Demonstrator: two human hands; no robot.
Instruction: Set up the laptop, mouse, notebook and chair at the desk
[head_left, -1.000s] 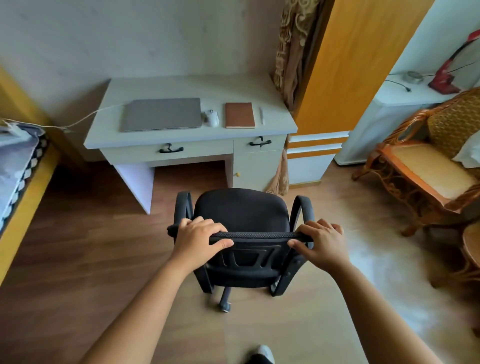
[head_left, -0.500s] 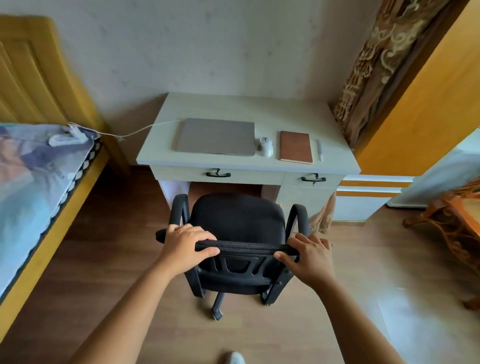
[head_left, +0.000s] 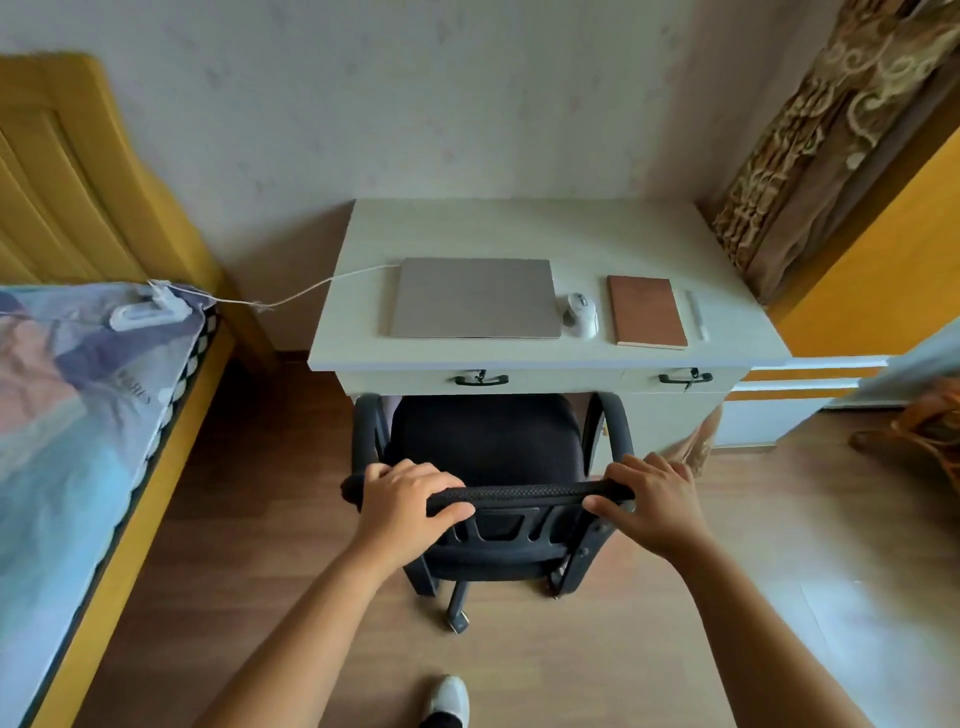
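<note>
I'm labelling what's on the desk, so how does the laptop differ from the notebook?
The laptop is grey, the notebook brown. The laptop is the larger and lies wide side to the desk's front edge; the notebook lies narrow end to it. A white cable runs from the laptop; the notebook has none. Both lie closed and flat.

Bedsheet (head_left: 78, 395) print has lettering (too blurred to read).

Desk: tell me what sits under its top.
Under the desk top, the chair seat's front edge sits in the knee space, below two handled drawers. Drawer contents are hidden; the laptop covers the surface beneath it.
</note>
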